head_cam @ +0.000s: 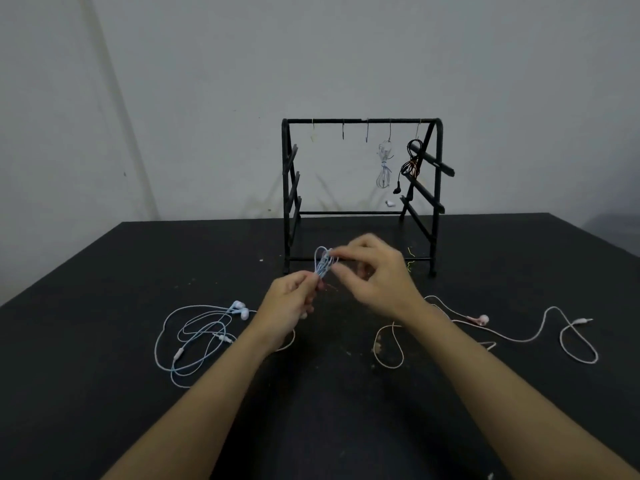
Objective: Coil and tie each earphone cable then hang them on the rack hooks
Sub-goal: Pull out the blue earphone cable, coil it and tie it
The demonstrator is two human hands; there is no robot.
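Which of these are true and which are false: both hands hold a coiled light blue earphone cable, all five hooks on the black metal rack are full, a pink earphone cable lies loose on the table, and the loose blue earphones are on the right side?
1. Both the left hand and the right hand hold the coiled light blue earphone cable. True.
2. All five hooks on the black metal rack are full. False: only two hold bundles, a white coiled cable and a black and orange coiled cable; three hooks are bare.
3. A pink earphone cable lies loose on the black table. True.
4. The loose blue earphones are on the right. False: they lie on the left.
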